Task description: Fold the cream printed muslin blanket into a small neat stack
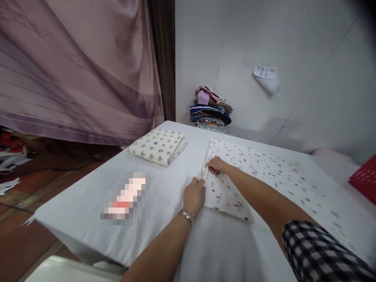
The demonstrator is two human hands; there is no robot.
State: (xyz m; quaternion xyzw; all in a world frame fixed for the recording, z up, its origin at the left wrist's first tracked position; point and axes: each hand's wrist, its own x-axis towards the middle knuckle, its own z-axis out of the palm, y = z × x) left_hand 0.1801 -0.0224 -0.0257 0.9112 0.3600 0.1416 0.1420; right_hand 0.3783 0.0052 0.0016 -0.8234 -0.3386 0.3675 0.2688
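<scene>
A white cloth with small printed plants and insects (273, 170) lies spread over the right part of the white-covered table (158, 188). My left hand (194, 197), with a metal bracelet at the wrist, is closed on the cloth's left edge. Just beyond it, my right hand (216, 165) has its fingers curled round the same edge, which looks bunched between the two hands. To the left, apart from both hands, rests a folded cream cloth with grey mushroom-like prints (158, 145).
A blurred-out pinkish object (126, 197) lies on the table's left. Folded fabrics (210, 109) are stacked by the wall. A pink curtain (82, 66) hangs at the left. Something red (366, 180) is at the right edge. A paper note (265, 72) hangs on the wall.
</scene>
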